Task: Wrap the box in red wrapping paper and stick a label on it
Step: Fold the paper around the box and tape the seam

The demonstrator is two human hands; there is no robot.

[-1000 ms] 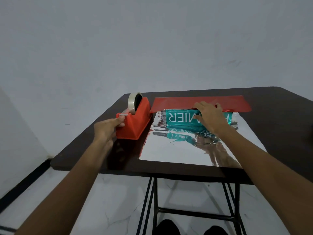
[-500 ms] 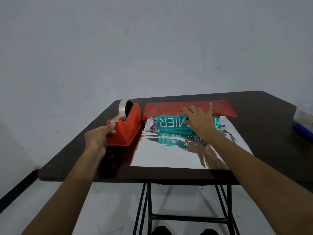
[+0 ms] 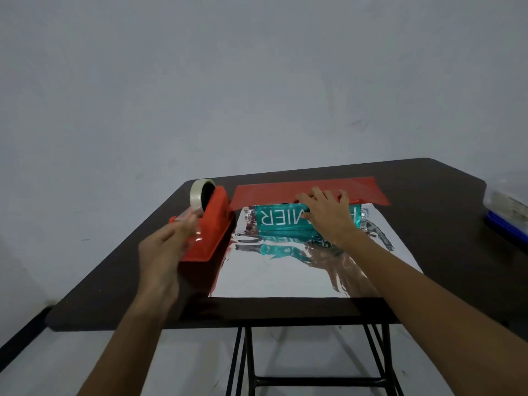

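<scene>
Box [image 3: 281, 220], teal with white lettering, wrapping barely begun.

Lies at the far end of the red wrapping paper [image 3: 285, 275], which is spread silver side up on the table [image 3: 114, 281]. Its far red edge is brought toward the box top. Right hand [image 3: 325, 215], fingers spread and flat, presses box and that edge together. Left hand [image 3: 165, 250], blurred, is at the cutter end of the tape dispenser [image 3: 213, 224], below the tape roll [image 3: 200, 195]; whether it pinches tape cannot be told. Judged done: box placed, first edge held down. Left: taping, near side, both ends, label (none in view). Container [image 3: 505, 212] at the right table edge.
</scene>
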